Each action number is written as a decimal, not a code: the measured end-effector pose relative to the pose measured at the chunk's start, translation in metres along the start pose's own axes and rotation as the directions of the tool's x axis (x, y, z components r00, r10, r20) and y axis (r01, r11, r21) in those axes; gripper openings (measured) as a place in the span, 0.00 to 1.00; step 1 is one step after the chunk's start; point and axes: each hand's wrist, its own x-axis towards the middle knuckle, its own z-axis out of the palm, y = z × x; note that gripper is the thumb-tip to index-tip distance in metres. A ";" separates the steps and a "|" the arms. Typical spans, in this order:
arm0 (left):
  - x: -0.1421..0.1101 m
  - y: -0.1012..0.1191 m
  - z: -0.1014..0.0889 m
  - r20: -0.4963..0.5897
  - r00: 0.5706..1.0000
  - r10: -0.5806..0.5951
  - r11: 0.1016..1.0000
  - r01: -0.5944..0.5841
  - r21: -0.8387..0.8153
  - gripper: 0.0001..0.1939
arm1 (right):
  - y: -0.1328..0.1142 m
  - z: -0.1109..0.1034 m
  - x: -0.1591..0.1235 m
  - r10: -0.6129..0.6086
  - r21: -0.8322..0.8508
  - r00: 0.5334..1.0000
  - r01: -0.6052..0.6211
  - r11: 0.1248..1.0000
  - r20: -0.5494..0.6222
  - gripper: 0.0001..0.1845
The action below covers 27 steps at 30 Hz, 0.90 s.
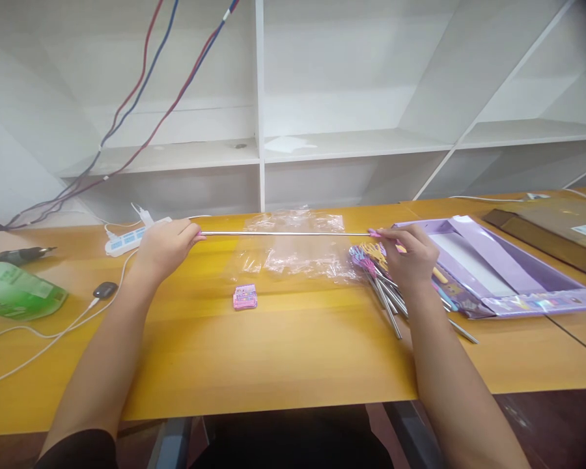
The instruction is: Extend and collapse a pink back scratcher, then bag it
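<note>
A long, thin metal telescopic back scratcher is stretched out level between my two hands, above the table. My left hand pinches its left end, where a bit of pink shows. My right hand grips the pink right end, so the head there is mostly hidden. Just below and beside my right hand lies a pile of back scratchers with metal handles and pink, yellow and blue claw heads. Clear plastic bags lie flat behind the rod. A small stack of pink cards rests nearer me.
A purple display box stands open on the right, with a brown cardboard box behind it. On the left are a power strip, a green bag, a black plug-like device and white cables. White shelves rise at the back.
</note>
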 end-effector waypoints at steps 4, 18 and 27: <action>0.000 0.003 -0.003 0.025 1.000 0.010 1.000 -0.010 0.018 0.23 | 0.001 0.000 0.000 -0.030 0.012 0.999 0.030 0.999 -0.010 0.04; -0.001 0.020 0.002 0.025 0.998 0.060 0.997 -0.058 -0.055 0.19 | -0.017 0.008 -0.002 -0.161 0.091 0.986 0.156 0.984 0.044 0.03; -0.004 0.053 0.020 0.009 0.996 0.086 0.985 -0.084 -0.148 0.18 | -0.044 0.015 -0.001 -0.282 0.133 0.957 0.272 0.953 0.063 0.09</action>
